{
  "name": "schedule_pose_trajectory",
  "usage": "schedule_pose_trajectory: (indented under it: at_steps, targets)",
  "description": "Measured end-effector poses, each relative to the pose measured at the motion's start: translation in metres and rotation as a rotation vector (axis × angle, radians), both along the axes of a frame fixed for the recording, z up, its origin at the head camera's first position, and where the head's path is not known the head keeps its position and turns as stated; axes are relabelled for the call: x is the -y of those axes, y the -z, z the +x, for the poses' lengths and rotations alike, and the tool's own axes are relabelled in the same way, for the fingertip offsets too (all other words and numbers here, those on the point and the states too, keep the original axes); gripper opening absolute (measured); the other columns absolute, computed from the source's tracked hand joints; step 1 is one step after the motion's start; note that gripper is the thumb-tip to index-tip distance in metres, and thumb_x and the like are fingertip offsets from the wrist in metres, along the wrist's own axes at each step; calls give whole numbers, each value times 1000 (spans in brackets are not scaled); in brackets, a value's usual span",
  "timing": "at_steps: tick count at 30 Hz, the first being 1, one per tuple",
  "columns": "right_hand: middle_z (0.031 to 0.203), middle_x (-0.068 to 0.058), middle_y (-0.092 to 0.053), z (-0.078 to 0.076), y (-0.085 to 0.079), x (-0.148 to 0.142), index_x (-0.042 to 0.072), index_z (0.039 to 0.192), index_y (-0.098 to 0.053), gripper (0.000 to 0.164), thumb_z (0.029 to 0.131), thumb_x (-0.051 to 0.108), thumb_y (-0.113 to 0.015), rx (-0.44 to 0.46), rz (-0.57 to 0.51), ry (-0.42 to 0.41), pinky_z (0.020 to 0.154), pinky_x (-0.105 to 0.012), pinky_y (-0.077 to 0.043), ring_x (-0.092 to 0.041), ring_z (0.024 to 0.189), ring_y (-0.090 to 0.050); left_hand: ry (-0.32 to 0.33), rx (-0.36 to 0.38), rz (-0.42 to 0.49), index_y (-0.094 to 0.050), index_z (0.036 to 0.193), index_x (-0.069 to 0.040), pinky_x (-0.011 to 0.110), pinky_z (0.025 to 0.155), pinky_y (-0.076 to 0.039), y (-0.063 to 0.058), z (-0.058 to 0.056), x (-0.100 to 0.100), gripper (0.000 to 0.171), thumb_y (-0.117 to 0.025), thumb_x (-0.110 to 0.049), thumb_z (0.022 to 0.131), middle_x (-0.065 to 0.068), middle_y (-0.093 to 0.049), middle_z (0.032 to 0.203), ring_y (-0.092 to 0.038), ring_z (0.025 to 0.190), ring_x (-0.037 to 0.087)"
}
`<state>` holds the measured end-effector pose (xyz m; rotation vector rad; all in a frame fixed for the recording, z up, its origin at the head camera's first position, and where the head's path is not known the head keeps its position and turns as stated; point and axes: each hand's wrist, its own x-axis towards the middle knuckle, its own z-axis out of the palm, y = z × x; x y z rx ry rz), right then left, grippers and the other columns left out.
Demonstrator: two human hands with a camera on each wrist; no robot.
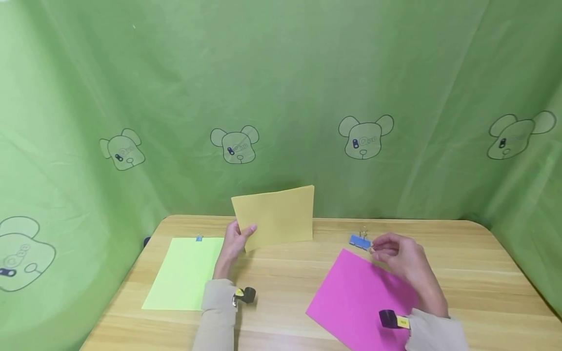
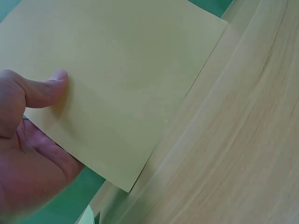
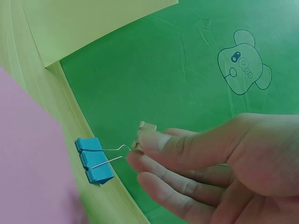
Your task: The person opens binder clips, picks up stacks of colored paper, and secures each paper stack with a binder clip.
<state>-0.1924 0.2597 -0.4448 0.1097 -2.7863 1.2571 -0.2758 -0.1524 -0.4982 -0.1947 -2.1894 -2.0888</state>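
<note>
My left hand [image 1: 235, 241] grips a stack of yellow paper [image 1: 276, 217] by its left edge, thumb on the near face. The paper stands tilted up, and in the left wrist view the thumb presses flat on it. Between thumb and forefinger, my right hand [image 1: 406, 258] pinches a small yellowish binder clip [image 3: 148, 127], partly covered by the fingertips. Just left of those fingers, a larger blue binder clip [image 1: 360, 242] lies on the table, its wire handles pointing away. A magenta sheet [image 1: 351, 297] lies askew beneath the right hand and forearm.
A light green sheet [image 1: 184, 275] with a small blue clip [image 1: 199, 238] on its top edge lies at the table's left. The wooden table [image 1: 478, 273] ends at a green curtain [image 1: 290, 97] printed with bear heads.
</note>
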Motion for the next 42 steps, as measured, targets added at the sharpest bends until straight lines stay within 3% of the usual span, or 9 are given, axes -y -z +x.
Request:
schedule_pose_trajectory:
  at_steps: [10,14,23,31,42]
  targets:
    - [104,-13,-75,0,0,0,0,115,-70,35,87,15,-83,18,-28,-7,74,-23,-58,-25,94,-73,-1,2,-45,-57,132,8,56,114,-39,-1,-1,-2,32,-59,2,100,24,-66,127,-59,124,39]
    - [104,-12,-75,0,-1,0,0,115,-70,38,86,19,-84,38,-36,-2,73,-23,-57,-24,93,-72,-32,7,-40,-60,129,7,54,112,-42,0,-1,-3,30,-62,-2,100,23,-68,124,-62,119,35]
    - [107,-15,-75,-1,-2,3,-2,119,-68,39,87,14,-83,46,-78,19,74,-19,-57,-26,96,-73,-76,-31,-55,-62,129,3,49,107,-48,2,-1,-5,30,-63,-9,101,19,-70,120,-65,112,30]
    - [105,-13,-76,-1,0,3,-2,117,-69,35,87,13,-82,40,-91,30,74,-19,-56,-19,92,-72,-117,-34,-75,-62,128,5,46,101,-52,3,-2,-11,29,-63,-7,101,20,-69,120,-65,109,30]
    - [101,-13,-75,0,-1,3,-2,113,-69,34,86,12,-84,33,-96,7,73,-19,-57,-20,90,-72,-88,-61,-95,-61,129,2,48,107,-48,4,-2,-11,30,-62,-6,101,17,-69,123,-64,116,33]
